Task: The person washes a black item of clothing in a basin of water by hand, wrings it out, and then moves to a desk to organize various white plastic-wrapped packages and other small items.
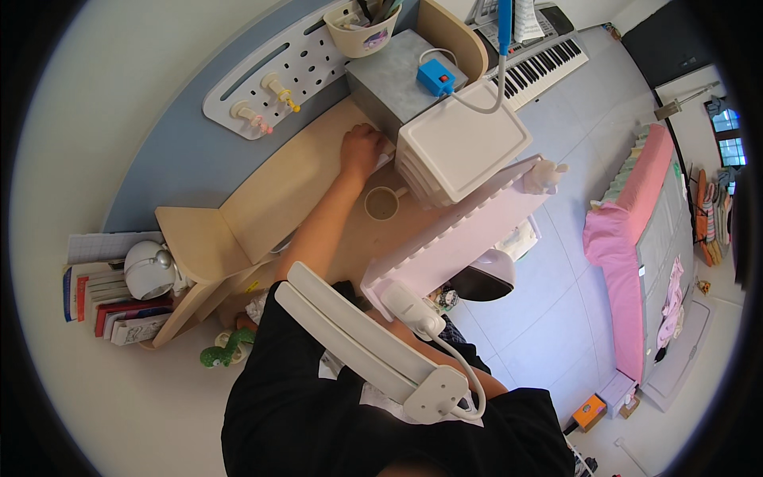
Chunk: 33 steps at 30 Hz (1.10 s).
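Observation:
My left hand reaches forward over a pale wooden shelf. Its fingers curl down at the shelf's end, against the side of a grey box. Something white shows partly under the fingers; whether they grip it is hidden. Below that hand, a mug with its handle turned right stands on the wooden desktop. Only the forearm of my right arm is visible; the hand is out of sight behind a white lamp and a pink panel with a scalloped edge.
White stacked drawers stand beside the grey box, which carries a blue switch box with a cable. Left are a round white device and several books. Farther right are a keyboard piano and a bed with pink cover.

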### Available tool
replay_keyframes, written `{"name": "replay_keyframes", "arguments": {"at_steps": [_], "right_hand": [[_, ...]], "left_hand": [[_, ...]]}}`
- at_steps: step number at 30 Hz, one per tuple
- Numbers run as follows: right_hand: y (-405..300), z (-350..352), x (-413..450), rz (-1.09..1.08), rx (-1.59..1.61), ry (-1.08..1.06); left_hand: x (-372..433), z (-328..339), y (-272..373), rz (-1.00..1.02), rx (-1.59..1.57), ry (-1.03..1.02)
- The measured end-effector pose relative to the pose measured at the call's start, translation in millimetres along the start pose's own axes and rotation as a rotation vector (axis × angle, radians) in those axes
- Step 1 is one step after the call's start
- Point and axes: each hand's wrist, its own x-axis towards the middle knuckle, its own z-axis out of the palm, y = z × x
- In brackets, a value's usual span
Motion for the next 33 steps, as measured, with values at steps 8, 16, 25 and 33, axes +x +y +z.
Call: {"name": "replay_keyframes", "arguments": {"at_steps": [8,16,25,33], "right_hand": [[-1,-2,-3,0.000,0.031,0.020],[0,-3,-5,0.004,0.054,0.032],[2,-2,-8,0.008,0.074,0.042],[4,1,-7,0.002,0.082,0.042]], "left_hand": [[-2,6,10,-0.041,0.027,0.052],[0,6,7,-0.034,0.021,0.025],[5,-3,-6,0.019,0.069,-0.142],[-13,-31,-24,-0.298,-0.274,0.146]]}}
